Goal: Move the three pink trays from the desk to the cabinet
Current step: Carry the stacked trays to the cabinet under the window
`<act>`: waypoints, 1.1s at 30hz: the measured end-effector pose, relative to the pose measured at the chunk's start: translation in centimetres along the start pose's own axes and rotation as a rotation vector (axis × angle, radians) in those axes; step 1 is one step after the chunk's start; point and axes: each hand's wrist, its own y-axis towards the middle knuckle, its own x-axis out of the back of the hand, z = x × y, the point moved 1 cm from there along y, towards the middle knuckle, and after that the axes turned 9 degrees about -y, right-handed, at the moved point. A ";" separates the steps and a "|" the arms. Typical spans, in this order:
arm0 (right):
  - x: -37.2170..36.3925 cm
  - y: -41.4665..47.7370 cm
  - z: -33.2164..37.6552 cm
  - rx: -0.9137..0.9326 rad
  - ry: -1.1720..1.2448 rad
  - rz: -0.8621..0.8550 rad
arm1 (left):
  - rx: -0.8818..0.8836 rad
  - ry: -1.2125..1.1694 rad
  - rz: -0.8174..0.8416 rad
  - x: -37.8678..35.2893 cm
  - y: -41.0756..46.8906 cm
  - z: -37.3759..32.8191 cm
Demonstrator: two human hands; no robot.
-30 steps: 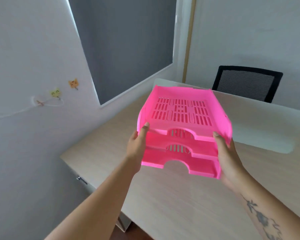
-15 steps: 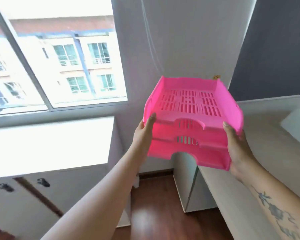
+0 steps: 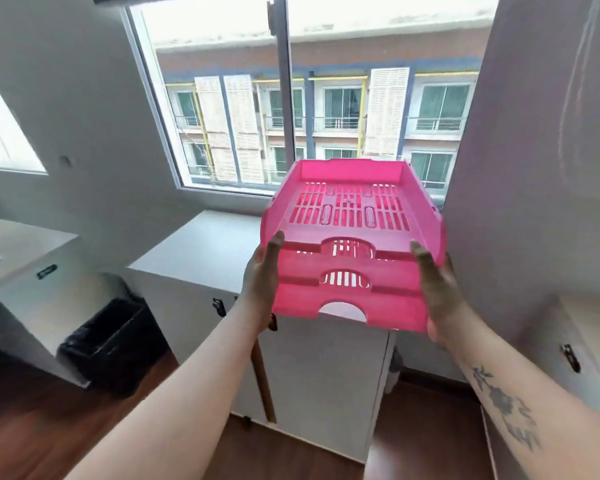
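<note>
From the head view, you've got the pink trays (image 3: 352, 244) up in the air, all three nested in one stack, held level in front of your chest. Your left hand (image 3: 262, 282) is clamped flat against the stack's left side, thumb riding up near the top tray's rim; your right hand (image 3: 437, 289) mirrors it on the right side, palm pressed in and fingers wrapped under the far edge. Both hands are closed on the stack, no slack showing.

Below and just beyond the stack sits the white cabinet (image 3: 201, 247), its flat top bare, under the window (image 3: 291, 98). A black bin (image 3: 111, 341) stands on the floor to the cabinet's left, well clear of you.

Now, how this load behaves: slotted thin plastic, so it looks light and fairly stiff, but smooth-sided, and I'd judge the trays could slide against each other if you tilt. Squeezing the side walls near the front corners, as you are, seems the right hold; keep a finger under the bottom tray so it cannot drop out. Keep it level as you bring it over the cabinet top.
</note>
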 end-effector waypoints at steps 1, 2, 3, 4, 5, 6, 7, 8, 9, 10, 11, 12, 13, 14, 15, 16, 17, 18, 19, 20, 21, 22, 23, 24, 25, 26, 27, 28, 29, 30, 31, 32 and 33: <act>-1.9 1.0 -0.6 0.002 -0.016 0.008 | 0.008 -0.007 -0.023 1.7 1.2 0.0; -3.8 1.9 -1.3 -0.004 -0.038 0.007 | 0.017 -0.014 -0.037 3.4 2.6 0.2; -5.5 3.0 -1.9 -0.013 -0.052 0.000 | 0.026 -0.016 -0.050 4.9 4.1 0.3; -7.1 4.1 -2.6 -0.030 -0.063 -0.009 | 0.030 -0.016 -0.056 6.2 5.5 0.4; -8.5 5.2 -3.1 -0.047 -0.073 -0.022 | 0.031 -0.012 -0.062 7.4 7.0 0.5; -9.9 6.1 -3.3 -0.057 -0.083 -0.037 | 0.032 -0.007 -0.064 8.4 8.3 0.6; -11.1 7.0 -3.7 -0.060 -0.089 -0.046 | 0.037 -0.009 -0.066 9.2 9.6 0.7; -12.1 8.0 -4.1 -0.066 -0.095 -0.051 | 0.046 -0.008 -0.070 10.0 10.9 1.0; -13.1 8.9 -4.4 -0.072 -0.102 -0.051 | 0.052 -0.008 -0.072 10.7 12.2 1.4; -13.9 9.7 -4.9 -0.084 -0.112 -0.052 | 0.059 -0.008 -0.073 11.2 13.2 1.8; -14.4 10.5 -5.5 -0.094 -0.121 -0.054 | 0.062 -0.007 -0.071 11.7 14.3 2.2; -15.0 11.1 -6.0 -0.105 -0.133 -0.059 | 0.066 -0.001 -0.065 12.1 15.3 2.7; -15.3 11.8 -6.6 -0.116 -0.143 -0.064 | 0.070 0.004 -0.061 12.4 16.1 3.2; -15.7 12.4 -7.2 -0.126 -0.146 -0.065 | 0.075 0.005 -0.058 12.8 16.8 3.7; -16.0 12.9 -7.8 -0.136 -0.145 -0.066 | 0.088 0.002 -0.061 13.1 17.5 4.4; -16.3 13.3 -8.3 -0.141 -0.145 -0.063 | 0.105 0.007 -0.065 13.5 18.1 5.0; -16.5 13.8 -8.9 -0.144 -0.141 -0.061 | 0.122 0.013 -0.065 13.8 18.5 5.6; -16.7 14.1 -9.5 -0.148 -0.146 -0.060 | 0.137 0.023 -0.064 14.0 19.1 6.3; -16.7 14.4 -10.1 -0.153 -0.154 -0.060 | 0.146 0.034 -0.062 14.2 19.5 6.9; -16.7 14.7 -10.7 -0.162 -0.161 -0.063 | 0.154 0.049 -0.058 14.2 19.8 7.3; -16.5 15.0 -11.2 -0.166 -0.157 -0.064 | 0.163 0.055 -0.056 14.3 20.1 7.7; -16.3 15.4 -11.7 -0.174 -0.160 -0.059 | 0.172 0.065 -0.050 14.3 20.4 8.0; -16.1 15.6 -12.1 -0.186 -0.175 -0.053 | 0.176 0.085 -0.043 14.3 20.8 8.3; -15.9 15.7 -12.2 -0.196 -0.200 -0.045 | 0.179 0.118 -0.031 14.3 20.9 8.6; -15.6 15.9 -12.2 -0.201 -0.221 -0.031 | 0.188 0.148 -0.025 14.2 20.9 8.6; -15.3 16.1 -12.0 -0.199 -0.242 -0.010 | 0.192 0.179 -0.016 14.2 21.1 8.4; -14.9 16.3 -11.4 -0.199 -0.255 0.003 | 0.182 0.208 -0.006 14.1 21.3 7.7; -14.4 16.9 -10.7 -0.200 -0.270 0.003 | 0.151 0.240 0.012 13.9 21.4 6.7; -13.8 17.6 -9.9 -0.203 -0.293 -0.007 | 0.109 0.254 0.009 13.7 21.8 5.5; -13.2 18.3 -8.9 -0.206 -0.331 -0.020 | 0.086 0.272 -0.027 13.4 22.2 4.3; -12.7 19.2 -7.8 -0.206 -0.386 -0.038 | 0.079 0.297 -0.072 13.0 22.7 3.0; -12.5 20.2 -6.8 -0.189 -0.445 -0.047 | 0.073 0.330 -0.096 12.8 23.5 2.0; -12.3 21.1 -6.1 -0.184 -0.494 -0.049 | 0.079 0.372 -0.104 12.4 24.1 1.2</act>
